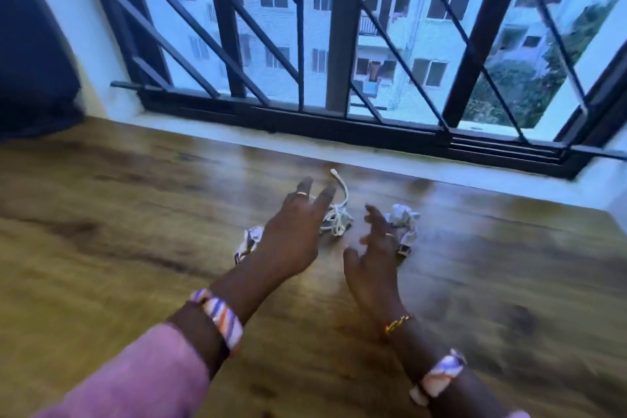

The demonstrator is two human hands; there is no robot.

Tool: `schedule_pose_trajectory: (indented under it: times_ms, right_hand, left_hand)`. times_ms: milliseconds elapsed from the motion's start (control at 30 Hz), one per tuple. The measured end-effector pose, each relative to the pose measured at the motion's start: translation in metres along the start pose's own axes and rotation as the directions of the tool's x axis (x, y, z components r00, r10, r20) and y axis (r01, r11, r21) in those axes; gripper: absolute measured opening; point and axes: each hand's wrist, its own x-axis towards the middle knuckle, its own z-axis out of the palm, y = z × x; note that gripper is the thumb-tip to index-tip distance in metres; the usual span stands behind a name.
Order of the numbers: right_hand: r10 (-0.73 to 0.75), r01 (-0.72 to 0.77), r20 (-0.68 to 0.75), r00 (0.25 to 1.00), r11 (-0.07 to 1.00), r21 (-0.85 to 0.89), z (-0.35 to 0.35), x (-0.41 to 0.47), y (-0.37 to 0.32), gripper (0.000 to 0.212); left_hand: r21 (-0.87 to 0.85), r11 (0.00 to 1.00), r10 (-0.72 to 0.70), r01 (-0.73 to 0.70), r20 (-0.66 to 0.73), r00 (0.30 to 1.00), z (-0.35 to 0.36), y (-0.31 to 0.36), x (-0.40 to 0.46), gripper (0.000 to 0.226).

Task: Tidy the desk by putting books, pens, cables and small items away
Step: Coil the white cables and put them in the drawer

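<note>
A tangled white cable lies on the wooden desk near its far edge. A crumpled paper ball lies to the cable's left, partly hidden by my left hand. Another crumpled paper lies to the cable's right. My left hand hovers over the cable's left side with fingers spread, holding nothing. My right hand hangs just in front of the right paper, fingers loosely spread and empty. The picture is motion-blurred.
A barred window on a white sill runs along the far edge of the desk. A dark curtain hangs at the back left. Bare wood lies to the left and right of the items.
</note>
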Motion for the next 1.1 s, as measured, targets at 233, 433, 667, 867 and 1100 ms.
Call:
schedule_pose_trajectory:
  times_ms: [233, 433, 667, 867, 1100]
  right_hand:
    - [0.017, -0.042, 0.282, 0.959, 0.996, 0.083, -0.007, 0.034, -0.007, 0.076]
    - [-0.061, 0.066, -0.093, 0.994, 0.996, 0.053, -0.027, 0.034, -0.036, 0.033]
    - [-0.412, 0.491, -0.334, 0.848, 0.848, 0.198, -0.069, -0.021, -0.143, 0.033]
    - [-0.362, 0.437, -0.256, 0.896, 0.617, 0.654, -0.062, -0.108, -0.268, 0.028]
    - [-0.384, 0.323, -0.106, 0.917, 0.559, 0.764, -0.021, -0.195, -0.364, 0.028]
  left_hand:
    - [-0.334, 0.940, -0.097, 0.071, -0.062, 0.993, -0.005, 0.007, 0.046, 0.011]
    - [-0.415, 0.909, -0.020, -0.043, -0.146, 0.989, -0.062, 0.020, 0.014, 0.013]
    - [-0.721, 0.689, -0.136, 0.070, -0.034, 0.990, -0.132, 0.008, -0.072, 0.042]
    - [-0.752, 0.653, -0.088, -0.090, -0.193, 0.977, -0.194, -0.034, -0.203, 0.029]
    - [-0.925, 0.358, -0.151, -0.128, -0.193, 0.970, -0.254, -0.081, -0.327, 0.041]
